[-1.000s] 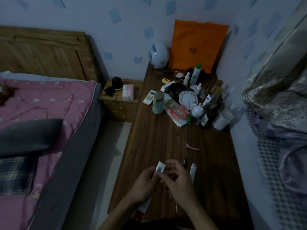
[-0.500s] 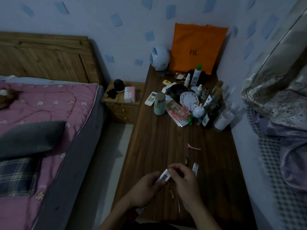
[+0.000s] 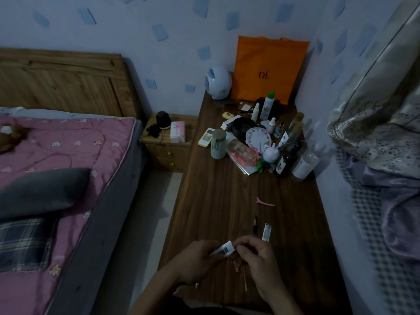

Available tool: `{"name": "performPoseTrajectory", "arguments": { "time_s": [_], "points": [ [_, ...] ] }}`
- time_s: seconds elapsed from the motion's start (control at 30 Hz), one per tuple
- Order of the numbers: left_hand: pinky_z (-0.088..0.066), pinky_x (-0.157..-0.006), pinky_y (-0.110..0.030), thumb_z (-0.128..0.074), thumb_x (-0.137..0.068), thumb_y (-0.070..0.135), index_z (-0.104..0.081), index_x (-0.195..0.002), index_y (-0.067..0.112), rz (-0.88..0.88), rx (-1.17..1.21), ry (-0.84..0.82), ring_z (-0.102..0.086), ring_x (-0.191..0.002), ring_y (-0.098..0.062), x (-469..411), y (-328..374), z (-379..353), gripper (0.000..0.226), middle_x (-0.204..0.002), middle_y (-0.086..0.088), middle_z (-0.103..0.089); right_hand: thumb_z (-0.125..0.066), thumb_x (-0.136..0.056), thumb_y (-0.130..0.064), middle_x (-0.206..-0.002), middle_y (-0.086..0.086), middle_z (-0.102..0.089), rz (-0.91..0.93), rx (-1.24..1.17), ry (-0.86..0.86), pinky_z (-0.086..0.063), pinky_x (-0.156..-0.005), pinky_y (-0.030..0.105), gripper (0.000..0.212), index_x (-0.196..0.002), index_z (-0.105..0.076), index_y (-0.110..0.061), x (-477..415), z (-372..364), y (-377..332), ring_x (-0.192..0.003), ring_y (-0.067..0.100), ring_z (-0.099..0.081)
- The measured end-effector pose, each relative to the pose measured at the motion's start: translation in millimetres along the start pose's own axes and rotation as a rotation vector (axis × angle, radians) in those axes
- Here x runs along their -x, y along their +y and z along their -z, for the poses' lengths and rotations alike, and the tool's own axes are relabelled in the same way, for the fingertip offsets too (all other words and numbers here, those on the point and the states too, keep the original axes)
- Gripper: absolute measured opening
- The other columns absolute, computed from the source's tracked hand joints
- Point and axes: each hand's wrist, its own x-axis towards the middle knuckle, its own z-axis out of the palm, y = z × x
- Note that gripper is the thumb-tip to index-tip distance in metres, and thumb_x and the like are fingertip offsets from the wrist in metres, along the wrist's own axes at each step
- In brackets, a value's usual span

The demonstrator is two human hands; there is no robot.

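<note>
Over the near end of a dark wooden table (image 3: 218, 201), both my hands hold a small white packet (image 3: 225, 248) with a barcode on it. My left hand (image 3: 195, 261) grips its lower end. My right hand (image 3: 259, 258) pinches its upper end with thumb and forefinger. Thin pinkish sticks (image 3: 241, 271) lie on the table under my hands. A second small white packet (image 3: 266, 232) and a thin dark stick (image 3: 256, 223) lie just beyond my right hand.
A pink hair clip (image 3: 264, 201) lies mid-table. Bottles, a clock (image 3: 259, 138), a cup (image 3: 218, 147) and an orange bag (image 3: 268, 69) crowd the far end. A bed (image 3: 68, 178) stands left, a nightstand (image 3: 168, 142) beside it, hanging fabric right.
Both hands with the packet have come lower and nearer to me. The packet has tilted from upright to slanting, barcode side showing.
</note>
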Motion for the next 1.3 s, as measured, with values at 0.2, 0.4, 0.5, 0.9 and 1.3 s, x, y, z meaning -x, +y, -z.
{"name": "performPoseTrajectory", "arguments": {
  "time_s": [0.2,0.4,0.5,0.9,1.3],
  "points": [
    [-0.040,-0.062,-0.022,-0.050,-0.094,0.040,-0.064,-0.100,0.022,-0.038,-0.155,-0.047,-0.051,-0.063,0.004,-0.3,5.7,4.6,0.023,-0.086,0.005,-0.065,-0.076,-0.085,-0.017,-0.090,-0.006,-0.076,-0.082,0.011,-0.012,-0.057,-0.064,0.021,0.014,-0.083,-0.076,-0.032,2.8,-8.7,0.2,-0.082,0.010,-0.073],
    [-0.047,-0.066,-0.021,-0.053,-0.089,0.054,-0.065,-0.105,0.031,0.070,-0.161,0.052,-0.059,-0.072,0.006,8.3,-4.0,24.7,0.030,-0.084,0.014,-0.065,-0.071,-0.086,-0.006,-0.091,0.014,-0.074,-0.297,-0.375,0.175,-0.057,-0.063,0.033,0.008,-0.089,-0.076,-0.012,-0.1,-9.5,6.5,-0.077,0.028,-0.071],
    [-0.053,-0.066,-0.018,-0.059,-0.091,0.044,-0.064,-0.102,0.032,0.147,0.003,0.245,-0.067,-0.074,0.000,15.6,-21.2,42.4,0.018,-0.083,0.009,-0.071,-0.070,-0.085,-0.007,-0.085,0.012,-0.075,-0.437,-0.629,0.286,-0.057,-0.055,0.030,0.013,-0.097,-0.073,-0.006,-3.6,-7.4,8.4,-0.071,0.021,-0.068],
    [-0.056,-0.084,-0.038,-0.057,-0.078,0.050,-0.053,-0.121,0.030,0.109,0.946,0.562,-0.070,-0.100,-0.013,-13.6,20.0,3.5,0.048,-0.107,0.002,-0.073,-0.074,-0.064,-0.012,-0.108,0.022,-0.073,-0.630,-0.932,0.176,-0.054,-0.096,0.048,0.050,-0.112,-0.069,0.000,-2.0,-35.2,-18.4,-0.104,0.035,-0.067],
    [-0.061,-0.066,-0.040,-0.035,-0.082,0.077,-0.066,-0.077,0.029,-0.098,0.614,0.728,-0.072,-0.072,-0.019,-12.3,54.6,9.7,0.057,-0.081,-0.002,-0.072,-0.068,-0.073,-0.010,-0.076,0.025,-0.074,-0.584,-1.098,0.051,-0.060,-0.047,0.033,0.023,-0.085,-0.075,0.008,0.9,-38.5,-20.2,-0.057,0.032,-0.073]
  ]
}}
